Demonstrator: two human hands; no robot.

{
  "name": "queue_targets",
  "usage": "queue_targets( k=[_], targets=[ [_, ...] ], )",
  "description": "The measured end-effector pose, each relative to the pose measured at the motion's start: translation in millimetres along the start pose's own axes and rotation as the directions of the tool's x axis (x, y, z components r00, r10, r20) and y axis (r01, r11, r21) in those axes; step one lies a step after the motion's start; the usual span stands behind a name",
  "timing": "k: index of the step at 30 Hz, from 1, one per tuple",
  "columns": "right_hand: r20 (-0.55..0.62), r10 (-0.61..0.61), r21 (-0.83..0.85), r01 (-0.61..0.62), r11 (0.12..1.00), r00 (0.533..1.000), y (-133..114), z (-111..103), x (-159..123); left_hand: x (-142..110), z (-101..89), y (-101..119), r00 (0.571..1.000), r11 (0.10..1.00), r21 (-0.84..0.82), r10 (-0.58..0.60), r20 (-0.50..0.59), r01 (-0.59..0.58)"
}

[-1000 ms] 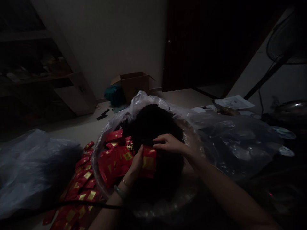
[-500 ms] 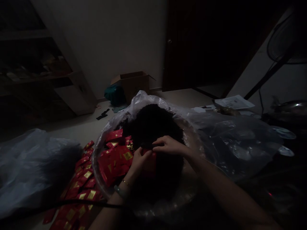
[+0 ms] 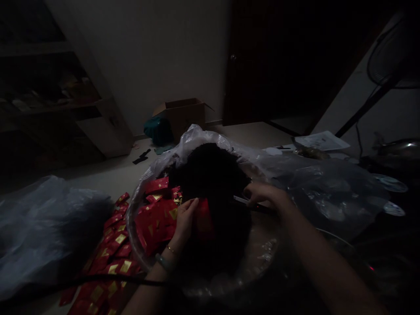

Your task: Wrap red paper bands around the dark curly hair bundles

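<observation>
Pinched by its top edge, a red packet (image 3: 204, 218) hangs from my left hand (image 3: 187, 214). That hand is closed on it, over the near-left part of a dark, loose heap (image 3: 213, 170). My right hand (image 3: 262, 194) is closed around a slim dark tool with a flat pale metal end (image 3: 241, 200), which points left toward the packet but stays apart from it. The tool's exact kind is too dim to tell. A round container lined with clear plastic (image 3: 138, 192) holds the heap, and several red packets (image 3: 155, 223) lie inside at its left.
More red packets with gold labels (image 3: 111, 253) are piled outside the container on the left, beside a translucent plastic bag (image 3: 49, 236). A black cord (image 3: 108, 278) crosses low in front. Clear plastic (image 3: 328, 192) spreads right; a cardboard box (image 3: 185, 116) stands behind.
My right hand has moved right, away from the packet and my left hand, and the pale-ended tool now shows in it. The left hand still grips the packet in about the same place.
</observation>
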State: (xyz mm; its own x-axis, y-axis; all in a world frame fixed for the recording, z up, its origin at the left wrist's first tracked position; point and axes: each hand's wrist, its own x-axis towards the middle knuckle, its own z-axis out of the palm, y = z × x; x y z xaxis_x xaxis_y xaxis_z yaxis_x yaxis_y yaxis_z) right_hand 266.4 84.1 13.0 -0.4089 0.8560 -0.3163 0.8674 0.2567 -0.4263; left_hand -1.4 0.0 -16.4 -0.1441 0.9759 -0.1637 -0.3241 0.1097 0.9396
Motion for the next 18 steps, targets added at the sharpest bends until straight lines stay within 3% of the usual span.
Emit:
queue_targets(
  k=[1, 5, 8, 12, 18],
  targets=[
    [-0.003, -0.015, 0.014, 0.015, 1.0, 1.0, -11.9, -0.1, -1.4, -0.4, 0.6, 0.5, 1.0, 1.0, -0.004, -0.003, 0.0, 0.003],
    [-0.292, -0.175, 0.297, 0.263, 0.918, 0.94, -75.5, 11.5, -5.3, -1.4, 2.9, 0.9, 0.999, 0.999, -0.031, -0.027, 0.036, 0.028],
    [-0.316, -0.211, 0.437, 0.339, 0.833, 0.925, -108.1, 31.9, -0.9, -1.1, 2.9, -0.5, 0.998, 0.999, -0.038, -0.035, 0.055, 0.037],
    [-0.358, -0.13, 0.483, 0.303, 0.822, 0.925, -118.4, 46.0, 5.3, -0.3, 0.9, -2.9, 0.996, 0.999, 0.021, -0.039, 0.082, 0.037],
    [-0.142, -0.106, 0.685, 0.175, 0.707, 0.984, -112.8, 24.1, -1.8, 5.8, -4.5, -2.9, 0.982, 0.995, 0.038, -0.096, 0.161, 0.091]
  ],
)
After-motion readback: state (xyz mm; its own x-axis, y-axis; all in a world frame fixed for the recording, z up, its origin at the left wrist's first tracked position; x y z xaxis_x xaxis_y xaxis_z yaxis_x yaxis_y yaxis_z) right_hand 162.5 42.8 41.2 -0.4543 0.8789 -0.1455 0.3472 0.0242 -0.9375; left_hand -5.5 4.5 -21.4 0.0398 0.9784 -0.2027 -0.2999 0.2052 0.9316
